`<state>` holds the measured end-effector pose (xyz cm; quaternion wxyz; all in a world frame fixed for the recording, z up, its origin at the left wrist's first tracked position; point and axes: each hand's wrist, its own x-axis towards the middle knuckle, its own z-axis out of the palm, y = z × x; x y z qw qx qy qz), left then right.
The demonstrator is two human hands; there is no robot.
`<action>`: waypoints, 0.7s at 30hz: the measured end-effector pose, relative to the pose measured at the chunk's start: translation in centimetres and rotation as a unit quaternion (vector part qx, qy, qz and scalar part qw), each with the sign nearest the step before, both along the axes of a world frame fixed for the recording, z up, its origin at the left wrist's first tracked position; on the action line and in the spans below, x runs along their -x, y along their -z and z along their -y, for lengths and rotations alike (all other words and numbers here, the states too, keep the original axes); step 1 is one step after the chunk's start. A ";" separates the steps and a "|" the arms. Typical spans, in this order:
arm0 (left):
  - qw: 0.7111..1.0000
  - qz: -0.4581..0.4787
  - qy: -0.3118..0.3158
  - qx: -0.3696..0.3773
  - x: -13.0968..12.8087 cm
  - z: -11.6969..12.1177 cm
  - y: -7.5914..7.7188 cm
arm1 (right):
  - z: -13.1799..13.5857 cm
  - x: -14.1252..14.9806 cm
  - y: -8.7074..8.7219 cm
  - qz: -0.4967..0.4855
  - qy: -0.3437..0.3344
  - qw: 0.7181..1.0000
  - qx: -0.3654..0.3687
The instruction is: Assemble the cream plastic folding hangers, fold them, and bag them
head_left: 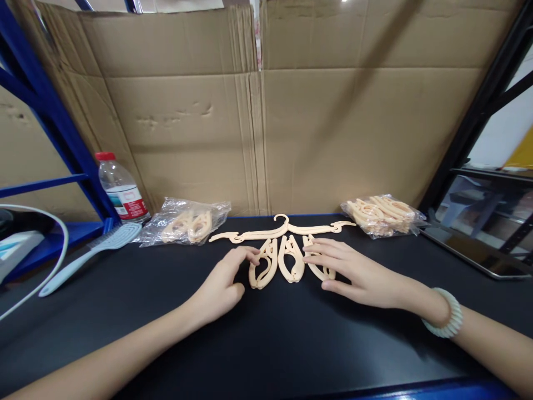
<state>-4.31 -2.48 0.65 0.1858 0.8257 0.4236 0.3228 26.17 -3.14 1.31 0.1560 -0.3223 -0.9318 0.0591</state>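
Three folded beige plastic hangers lie in a row on the black tabletop [266,344]. My left hand [222,283] rests beside the left folded hanger [272,264], its fingertips touching or very near that hanger's edge. In the middle lies another folded hanger [296,272], with neither hand on it. My right hand [358,272] has its fingers spread over the right folded hanger [332,274] and partly covers it. Just behind the row, an unfolded hanger [266,234] lies with its arms stretched out and its hook pointing away from me.
Clear plastic bags of folded hangers lie at the back left [156,233] and back right [377,225]. On the left are a pale blue hairbrush [83,264], a red-capped bottle [120,191] and a white cable [62,253]. A cardboard wall [187,122] closes off the back.
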 end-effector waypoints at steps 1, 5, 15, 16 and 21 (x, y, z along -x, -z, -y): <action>1.000 -0.019 0.015 0.008 -0.1 0.0 0.0 | 0.2 0.2 0.0 0.008 -0.009 1.000 0.003; 0.993 -0.101 0.062 -0.002 -0.3 0.2 0.0 | 0.7 0.9 -0.1 0.018 -0.044 0.999 0.020; 0.985 -0.141 0.070 -0.068 -0.3 0.0 0.5 | 0.5 0.8 -0.2 -0.003 -0.073 0.996 0.056; 0.985 -0.143 0.069 -0.068 -0.3 0.0 0.6 | 0.5 0.8 -0.3 -0.002 -0.074 0.996 0.057; 0.985 -0.149 0.061 -0.057 -0.2 0.1 0.6 | 0.7 0.6 -0.5 -0.005 -0.032 0.999 0.017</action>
